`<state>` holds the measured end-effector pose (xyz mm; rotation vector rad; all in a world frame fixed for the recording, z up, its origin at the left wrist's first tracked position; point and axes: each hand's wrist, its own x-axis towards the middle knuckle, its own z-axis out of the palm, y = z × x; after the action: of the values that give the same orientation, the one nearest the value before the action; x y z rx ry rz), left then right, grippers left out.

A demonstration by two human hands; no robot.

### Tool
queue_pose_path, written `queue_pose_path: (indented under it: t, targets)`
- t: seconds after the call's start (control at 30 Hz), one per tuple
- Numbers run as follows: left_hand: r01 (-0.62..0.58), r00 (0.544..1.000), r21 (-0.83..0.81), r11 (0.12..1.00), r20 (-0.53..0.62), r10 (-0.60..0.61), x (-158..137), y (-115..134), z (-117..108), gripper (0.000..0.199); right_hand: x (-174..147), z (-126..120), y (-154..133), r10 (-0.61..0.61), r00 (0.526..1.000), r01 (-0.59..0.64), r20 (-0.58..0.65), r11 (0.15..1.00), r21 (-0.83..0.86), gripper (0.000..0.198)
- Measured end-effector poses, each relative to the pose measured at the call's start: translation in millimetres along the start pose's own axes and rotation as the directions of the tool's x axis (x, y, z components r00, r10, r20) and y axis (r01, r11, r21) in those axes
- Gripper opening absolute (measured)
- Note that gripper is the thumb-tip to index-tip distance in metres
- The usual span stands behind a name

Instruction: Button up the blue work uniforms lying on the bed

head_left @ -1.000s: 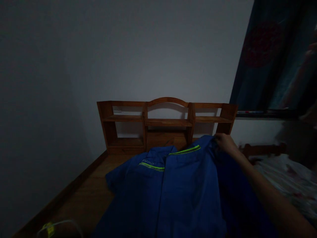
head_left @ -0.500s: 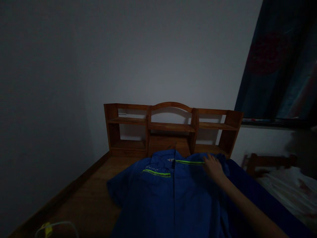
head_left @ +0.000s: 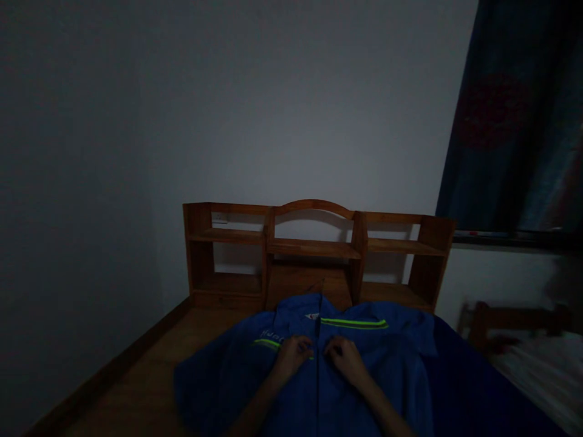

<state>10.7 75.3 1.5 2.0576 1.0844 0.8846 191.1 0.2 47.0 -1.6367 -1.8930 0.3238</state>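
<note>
A blue work shirt [head_left: 291, 400] lies front up in the head view, collar toward the shelves. It has neon-yellow stripes across the chest and pale lettering on the left. My left hand [head_left: 293, 354] is on the left front panel beside the centre opening, over part of the stripe, with fingers curled in a pinch. Just across the opening, my right hand [head_left: 345, 358] is pinched at the right front panel, below the other stripe. Both appear to grip the shirt's cloth, though the dim light hides the fingertips.
A wooden shelf unit [head_left: 314, 247] stands behind the shirt against the pale wall [head_left: 291, 109]. Wooden boards [head_left: 150, 364] show at left, with dark blue cloth [head_left: 473, 388] at right. Farther right are a dark curtain [head_left: 492, 121], a wooden frame [head_left: 514, 318] and whitish bedding [head_left: 546, 370].
My right hand has moved from the shirt's right shoulder to beside the centre opening and curled into a pinch. My left hand has come into view opposite it. The view has shifted slightly.
</note>
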Motion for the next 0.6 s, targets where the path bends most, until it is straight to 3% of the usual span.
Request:
queue_pose_path:
  t: [0.1,0.33,0.6]
  targets:
    - [-0.023,1.0,0.044,0.999,-0.003,0.023,-0.1,-3.6,0.4,0.027,1.4,1.4,14.2,-0.043,0.999,0.042,0.008,0.992,0.117,0.035]
    - [0.031,0.999,0.04,0.999,0.018,-0.032,3.6,4.5,-5.0,0.024,1.3,6.3,21.5,-0.035,0.999,0.038,-0.03,0.996,0.082,0.031]
    - [-0.016,1.0,-0.008,1.0,-0.027,0.015,1.8,6.2,-4.7,0.015,0.5,2.8,20.2,-0.036,0.999,0.038,-0.019,0.995,0.094,0.031]
